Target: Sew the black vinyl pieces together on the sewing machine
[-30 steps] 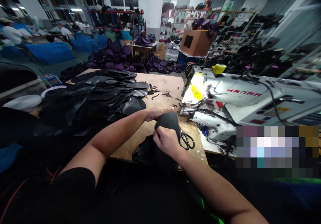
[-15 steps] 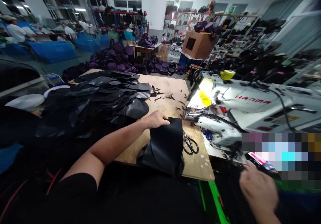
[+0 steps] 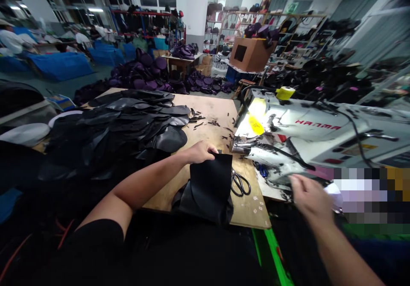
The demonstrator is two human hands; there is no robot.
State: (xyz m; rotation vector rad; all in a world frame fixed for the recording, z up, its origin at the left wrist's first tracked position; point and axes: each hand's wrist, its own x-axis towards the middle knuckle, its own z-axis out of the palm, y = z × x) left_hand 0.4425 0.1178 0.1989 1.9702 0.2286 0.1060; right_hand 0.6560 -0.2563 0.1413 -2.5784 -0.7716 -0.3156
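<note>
My left hand (image 3: 202, 152) pinches the top edge of a black leather-like piece (image 3: 211, 179), closed on it. The piece hangs over the near edge of the wooden table (image 3: 221, 106), its lower part folded. Just right of it lies a pair of black-handled scissors (image 3: 240, 182). My right hand (image 3: 312, 198) is in the air to the right, below the sewing machine (image 3: 307, 124); it is smeared by motion, with the fingers loosely out and nothing visible in them. Behind it a phone-like bright object (image 3: 335, 195) is partly hidden.
Many black cut pieces (image 3: 128, 124) are piled on the table's left side. Dark scraps (image 3: 195, 118) are scattered across its middle. Small blue-handled snips (image 3: 263, 170) rest by the machine base. Purple bags (image 3: 141, 72) heap on the floor beyond, near a cardboard box (image 3: 251, 54).
My right hand has moved up and left, away from the lit phone-like object. My left hand still pinches the black piece. The whole view has shifted slightly.
</note>
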